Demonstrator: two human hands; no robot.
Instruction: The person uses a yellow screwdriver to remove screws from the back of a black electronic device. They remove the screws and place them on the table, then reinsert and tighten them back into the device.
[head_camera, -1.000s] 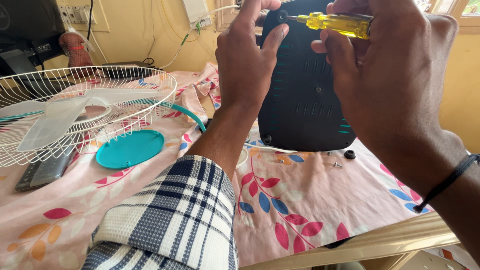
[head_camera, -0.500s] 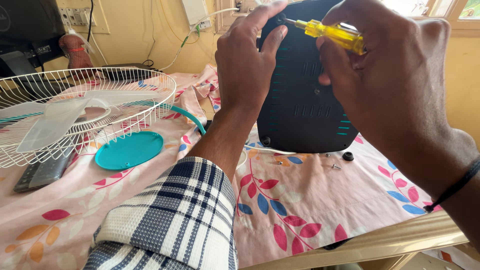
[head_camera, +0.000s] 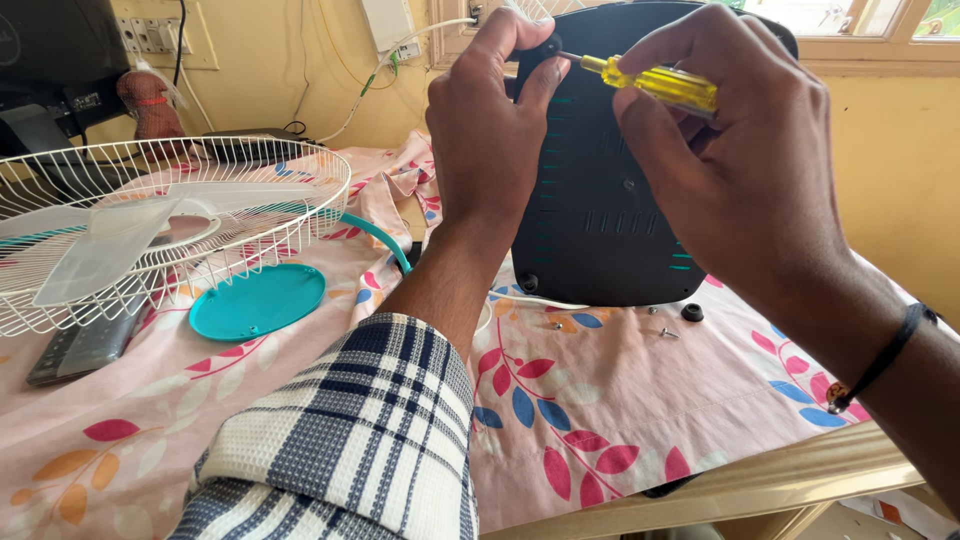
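- We work on a floral cloth over a table by a yellow wall.
- Our right hand grips the yellow screwdriver, tip at the upright black base's top corner.
- Our left hand pinches that corner.
- The tip may slip; loose screws below the base could roll away.
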